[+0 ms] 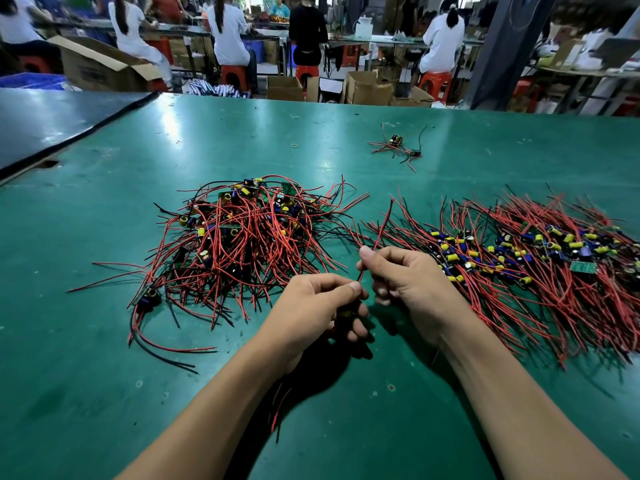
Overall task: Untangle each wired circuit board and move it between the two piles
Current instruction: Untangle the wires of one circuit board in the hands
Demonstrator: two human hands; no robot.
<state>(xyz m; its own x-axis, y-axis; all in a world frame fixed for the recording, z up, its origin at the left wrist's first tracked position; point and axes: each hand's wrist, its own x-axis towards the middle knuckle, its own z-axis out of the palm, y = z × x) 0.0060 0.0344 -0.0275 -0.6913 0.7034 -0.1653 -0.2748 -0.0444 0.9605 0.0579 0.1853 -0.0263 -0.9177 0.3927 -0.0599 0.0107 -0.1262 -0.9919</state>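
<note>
- Left hand [311, 306], at 6 o'clock in the view, has its fingers curled round a small dark wired circuit board [343, 314] with a yellow part; the board is mostly hidden in the fist.
- Left thumb and forefinger also pinch the low end of a thin red wire [378, 233].
- Right hand [405, 282] is just beside the left hand at its 2 o'clock. Its thumb and forefinger pinch the same red wire higher up, and the other fingers are curled.
- The red wire runs up from the hands toward 1 o'clock, with its free tip above the gap between the piles.
- More red and black leads hang under the left wrist toward 6 o'clock. Cannot tell whether they touch the table.
- Left pile [242, 237], a tangled heap of red and black wires with green boards and yellow capacitors, lies at 10 o'clock from the hands.
- Right pile [519, 258] holds the same parts spread flatter, at 3 o'clock from the hands and near the right forearm.
- Both hands are held over the bare green table [104, 393], between the two piles.
- A small far cluster of wired boards [398, 147] lies at 12 o'clock, well apart from both piles.
- A tan rubber band [294, 145] lies at 11 o'clock, alone on the table.
- People on red stools sit at benches along the far side, and cardboard boxes stand on the floor.
</note>
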